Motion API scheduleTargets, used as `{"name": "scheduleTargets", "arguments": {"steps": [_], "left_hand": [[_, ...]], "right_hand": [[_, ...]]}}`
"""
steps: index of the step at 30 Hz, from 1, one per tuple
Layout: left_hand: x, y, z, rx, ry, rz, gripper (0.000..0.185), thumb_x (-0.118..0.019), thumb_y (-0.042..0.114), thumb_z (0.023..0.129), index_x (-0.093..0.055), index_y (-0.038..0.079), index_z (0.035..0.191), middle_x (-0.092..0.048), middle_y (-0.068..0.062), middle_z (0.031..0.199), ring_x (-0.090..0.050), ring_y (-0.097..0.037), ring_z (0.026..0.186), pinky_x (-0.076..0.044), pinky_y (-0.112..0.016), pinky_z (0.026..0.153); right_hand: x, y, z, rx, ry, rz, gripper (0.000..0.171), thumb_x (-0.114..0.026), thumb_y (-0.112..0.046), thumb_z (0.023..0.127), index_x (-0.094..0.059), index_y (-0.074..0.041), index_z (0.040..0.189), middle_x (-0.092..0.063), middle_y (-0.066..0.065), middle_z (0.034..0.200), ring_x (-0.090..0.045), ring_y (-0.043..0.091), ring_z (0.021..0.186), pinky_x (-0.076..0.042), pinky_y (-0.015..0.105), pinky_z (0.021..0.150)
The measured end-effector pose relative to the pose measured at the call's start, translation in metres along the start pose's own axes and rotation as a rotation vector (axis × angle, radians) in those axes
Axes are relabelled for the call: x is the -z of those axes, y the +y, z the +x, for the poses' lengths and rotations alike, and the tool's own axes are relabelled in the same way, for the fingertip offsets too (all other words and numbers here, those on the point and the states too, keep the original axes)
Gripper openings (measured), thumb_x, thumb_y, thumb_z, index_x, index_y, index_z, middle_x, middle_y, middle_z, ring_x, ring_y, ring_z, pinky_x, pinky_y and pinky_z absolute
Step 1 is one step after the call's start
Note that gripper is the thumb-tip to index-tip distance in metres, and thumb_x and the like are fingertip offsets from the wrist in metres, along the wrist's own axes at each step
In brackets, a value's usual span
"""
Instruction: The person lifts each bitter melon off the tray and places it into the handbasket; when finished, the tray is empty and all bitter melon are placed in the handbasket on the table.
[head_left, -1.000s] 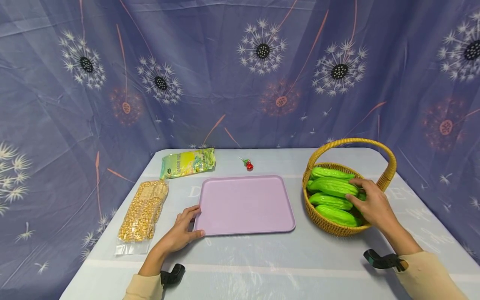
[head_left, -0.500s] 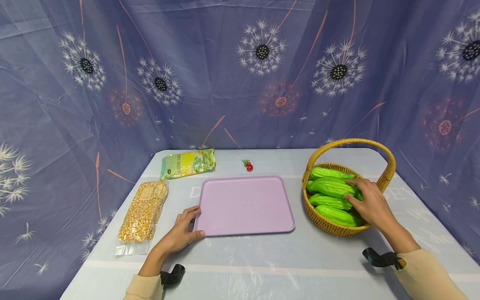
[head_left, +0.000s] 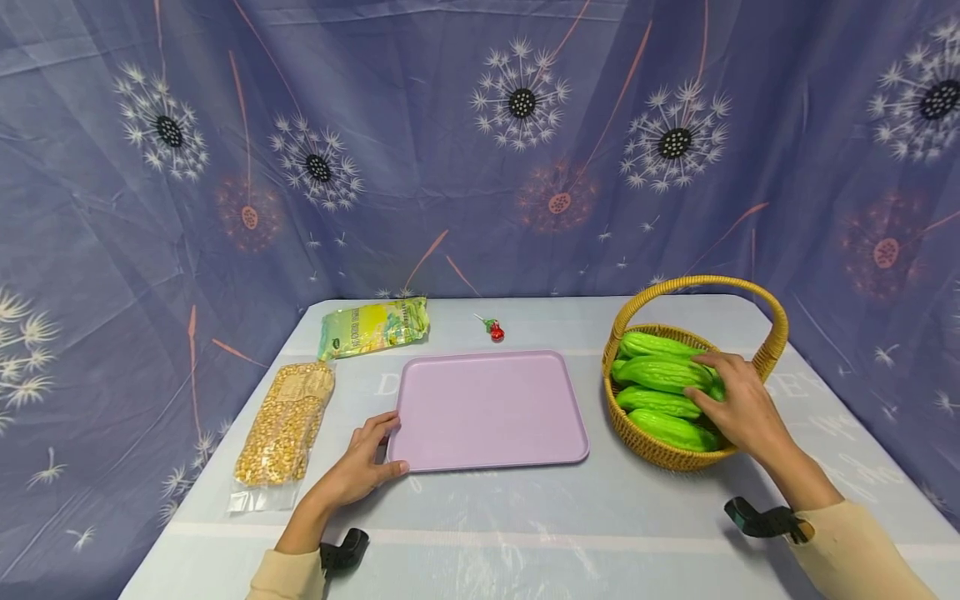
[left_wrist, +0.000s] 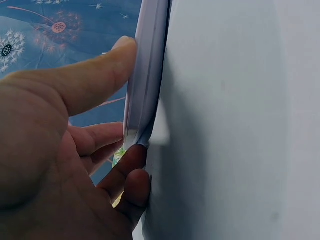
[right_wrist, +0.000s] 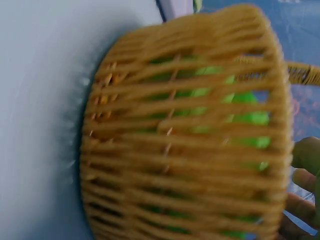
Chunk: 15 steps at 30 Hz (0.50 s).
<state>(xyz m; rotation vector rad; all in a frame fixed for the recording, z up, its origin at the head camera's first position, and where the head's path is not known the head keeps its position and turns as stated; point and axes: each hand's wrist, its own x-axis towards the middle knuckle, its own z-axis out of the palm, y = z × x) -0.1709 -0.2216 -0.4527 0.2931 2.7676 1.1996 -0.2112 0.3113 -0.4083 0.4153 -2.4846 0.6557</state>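
My right hand [head_left: 738, 402] is inside the wicker basket [head_left: 772, 350], which stands on the right part of the table [head_left: 525, 517]. The fingers are curled over the right end of the top green gourd [head_left: 660, 373], so this hand holds the gourd, but the gourd lies on the others in the basket. Three more green gourds are there: one behind it, near the far rim, and two below it, nearer to me. The basket handle makes an arch above my hand. From the right wrist view I see only the woven wall of the basket [right_wrist: 185, 145] with green colour showing through the gaps, and the picture is blurred, so the grip is not clear there. My left hand [head_left: 360, 467] is at the near left corner of the pink tray [head_left: 491, 408], which lies flat in the middle of the table, well apart from the gourd. In the left wrist view the thumb [left_wrist: 100, 70] presses on the tray rim [left_wrist: 145, 75] and the other fingers are curled under the edge, so this hand pinches the tray corner. To the left of the tray lies a bag of corn kernels [head_left: 287, 423], behind it a yellow-green packet [head_left: 375, 325], and a small red sweet [head_left: 495, 330] is behind the tray.
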Motion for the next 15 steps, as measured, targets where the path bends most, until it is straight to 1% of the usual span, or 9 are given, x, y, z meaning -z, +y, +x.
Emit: {"name": "scheduleTargets", "arguments": {"steps": [4,8,11,15], "left_hand": [[0.002,0.002,0.001,0.009,-0.005,0.001,0.075,-0.072,0.024,0.081,-0.035,0.003,0.143,-0.031,-0.009,0.149,-0.035,-0.032,0.128,-0.034,-0.050,0.102],[0.004,0.006,0.001,0.008,0.004,0.012,0.075,-0.073,0.023,0.081,-0.035,0.005,0.143,-0.034,-0.011,0.146,-0.040,-0.030,0.121,-0.038,-0.044,0.097],[0.006,0.012,0.002,-0.023,0.026,0.017,0.072,-0.071,0.024,0.083,-0.036,0.005,0.143,-0.036,-0.012,0.144,-0.042,-0.030,0.117,-0.039,-0.042,0.093],[0.006,0.023,0.003,-0.108,0.079,0.019,0.067,-0.068,0.024,0.086,-0.039,0.003,0.142,-0.037,-0.013,0.145,-0.039,-0.032,0.123,-0.037,-0.049,0.097]], "right_hand": [[0.003,-0.015,-0.001,0.025,0.043,0.038,0.050,-0.076,-0.005,0.075,-0.057,0.001,0.120,-0.052,0.026,0.120,-0.043,0.044,0.110,-0.033,0.059,0.085],[0.001,-0.032,-0.002,0.060,0.076,0.069,0.051,-0.077,-0.002,0.072,-0.057,0.002,0.119,-0.052,0.024,0.122,-0.043,0.043,0.112,-0.033,0.057,0.087],[-0.005,-0.044,-0.003,0.085,0.100,0.083,0.051,-0.077,-0.001,0.071,-0.058,0.003,0.118,-0.053,0.024,0.121,-0.043,0.043,0.112,-0.033,0.055,0.088],[-0.015,-0.060,-0.004,0.126,0.123,0.104,0.050,-0.077,-0.001,0.069,-0.059,0.004,0.115,-0.054,0.025,0.120,-0.043,0.042,0.110,-0.032,0.050,0.087]]}}
